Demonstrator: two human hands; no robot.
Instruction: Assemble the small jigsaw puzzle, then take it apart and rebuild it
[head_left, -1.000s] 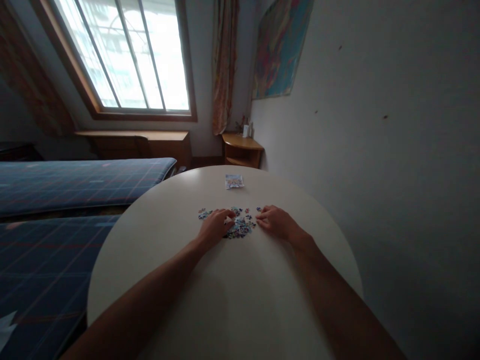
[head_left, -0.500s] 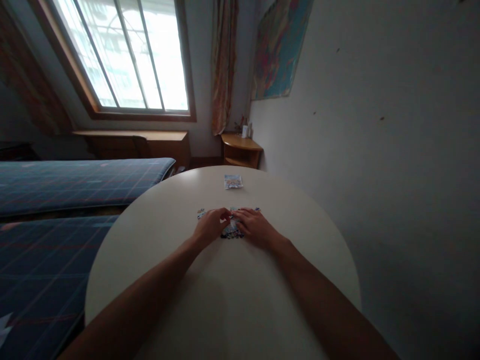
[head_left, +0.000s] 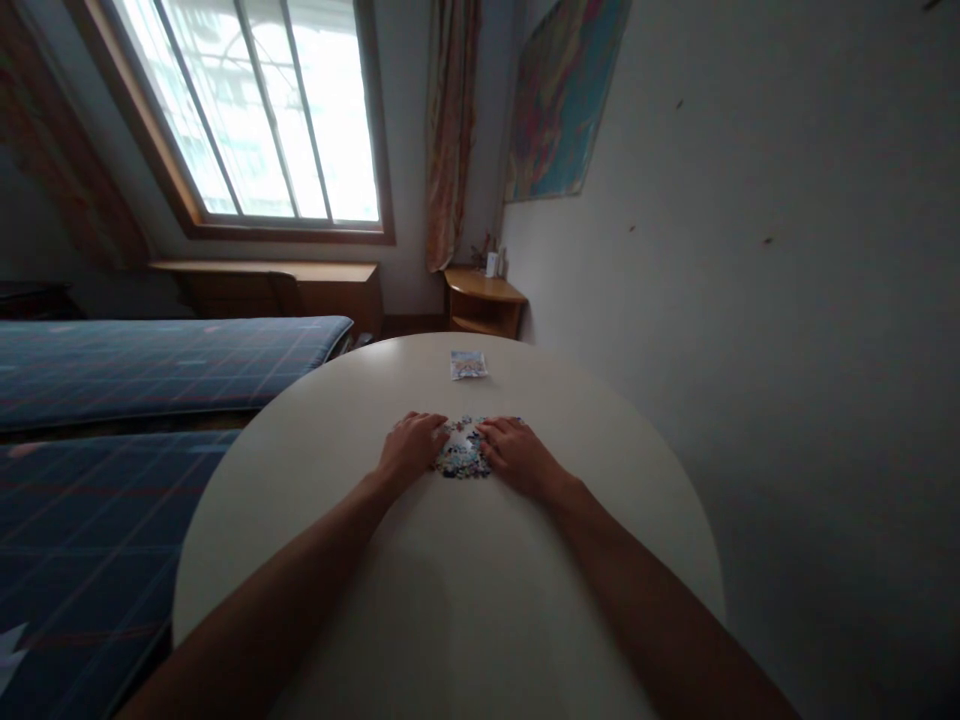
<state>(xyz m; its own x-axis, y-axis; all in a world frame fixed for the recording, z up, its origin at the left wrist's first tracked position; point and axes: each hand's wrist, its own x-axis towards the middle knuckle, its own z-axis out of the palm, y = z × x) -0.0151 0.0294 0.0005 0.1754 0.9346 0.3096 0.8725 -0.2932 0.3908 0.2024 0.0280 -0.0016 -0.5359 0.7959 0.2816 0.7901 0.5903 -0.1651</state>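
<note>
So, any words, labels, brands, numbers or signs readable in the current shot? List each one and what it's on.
Readable text: none.
Printed packet on the table: picture visible, any lettering too small to read.
Map-like poster: too blurred to read.
White item on the corner shelf: too small to tell whether it's labelled.
Small loose pieces: no lettering distinguishable.

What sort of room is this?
It looks like a bedroom, perhaps in a home or dormitory. Plaid-covered mattresses lie to the left, patterned curtains hang beside a large window, and a wooden desk or low cabinet stands below it.
</note>
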